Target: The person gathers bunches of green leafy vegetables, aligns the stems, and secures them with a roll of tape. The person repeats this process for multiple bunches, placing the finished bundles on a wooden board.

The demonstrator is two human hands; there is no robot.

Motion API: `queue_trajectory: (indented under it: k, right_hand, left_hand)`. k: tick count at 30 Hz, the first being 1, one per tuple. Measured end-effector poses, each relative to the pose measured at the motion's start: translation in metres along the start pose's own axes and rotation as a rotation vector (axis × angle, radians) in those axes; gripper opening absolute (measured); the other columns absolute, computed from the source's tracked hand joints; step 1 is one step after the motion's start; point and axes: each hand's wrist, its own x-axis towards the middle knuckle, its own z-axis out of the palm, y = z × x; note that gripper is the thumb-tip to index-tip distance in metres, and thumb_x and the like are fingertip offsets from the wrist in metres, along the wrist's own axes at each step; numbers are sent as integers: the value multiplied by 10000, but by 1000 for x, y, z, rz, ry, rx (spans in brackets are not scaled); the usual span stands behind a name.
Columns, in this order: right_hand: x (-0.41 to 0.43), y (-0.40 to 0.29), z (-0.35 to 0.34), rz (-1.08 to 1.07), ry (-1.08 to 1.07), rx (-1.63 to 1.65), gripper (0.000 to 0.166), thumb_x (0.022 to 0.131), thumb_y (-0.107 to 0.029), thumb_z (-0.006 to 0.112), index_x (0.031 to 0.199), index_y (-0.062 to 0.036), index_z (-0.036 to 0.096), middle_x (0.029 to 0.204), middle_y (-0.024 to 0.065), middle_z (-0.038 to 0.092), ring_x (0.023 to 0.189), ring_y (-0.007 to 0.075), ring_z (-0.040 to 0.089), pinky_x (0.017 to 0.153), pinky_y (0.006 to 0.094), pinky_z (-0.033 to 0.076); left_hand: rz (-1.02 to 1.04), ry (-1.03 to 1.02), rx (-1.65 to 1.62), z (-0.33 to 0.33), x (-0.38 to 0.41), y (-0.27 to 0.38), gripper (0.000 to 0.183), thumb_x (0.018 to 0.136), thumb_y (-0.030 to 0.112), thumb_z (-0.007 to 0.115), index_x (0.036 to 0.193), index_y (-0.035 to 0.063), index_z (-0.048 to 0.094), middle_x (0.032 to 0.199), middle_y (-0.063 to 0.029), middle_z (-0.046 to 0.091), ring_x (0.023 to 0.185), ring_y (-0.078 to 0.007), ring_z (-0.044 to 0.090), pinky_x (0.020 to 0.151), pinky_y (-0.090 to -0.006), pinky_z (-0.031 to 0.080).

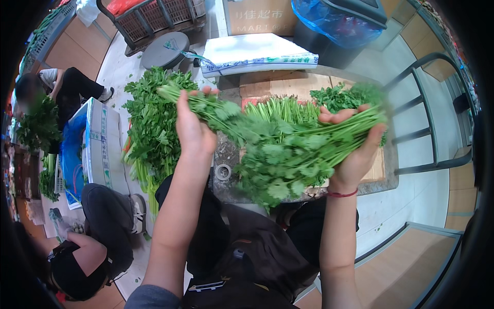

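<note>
My right hand grips the stems of a leafy coriander bunch, whose leaves hang towards the middle over my lap. Between the thumb and fingers of my left hand is a thinner bundle of coriander stems, its cut ends pointing up and left. The leaves of the two bundles overlap, so where one stops is hidden. Beneath them, a row of stems with brownish root ends lies on cardboard atop a flat trolley. Another leafy green bunch sits behind my right hand.
Left of the trolley is a pile of leafy celery. A foam lid, round stool, crate and lined bin stand beyond. The trolley's handle rises right. Two people sit left by a foam box.
</note>
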Motion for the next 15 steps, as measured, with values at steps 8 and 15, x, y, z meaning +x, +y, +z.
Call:
queue_trajectory:
  k: [8, 15]
  right_hand:
    - [3, -9, -11, 79, -232, -123, 497, 915, -475, 390, 1080, -6, 415, 738, 118, 578, 670, 226, 608, 614, 329, 505]
    - [-20, 20, 12, 44, -314, -470, 598, 875, -477, 485, 1191, 25, 407, 1119, 99, 510, 951, 160, 542, 838, 279, 436]
  left_hand:
    - [737, -346, 762, 8, -19, 18, 340, 964, 296, 334, 837, 42, 521, 842, -88, 582, 736, -150, 562, 699, -280, 450]
    - [252, -815, 774, 18, -75, -49, 585, 867, 513, 468, 1138, -2, 406, 949, -124, 533, 895, -245, 553, 790, -337, 426]
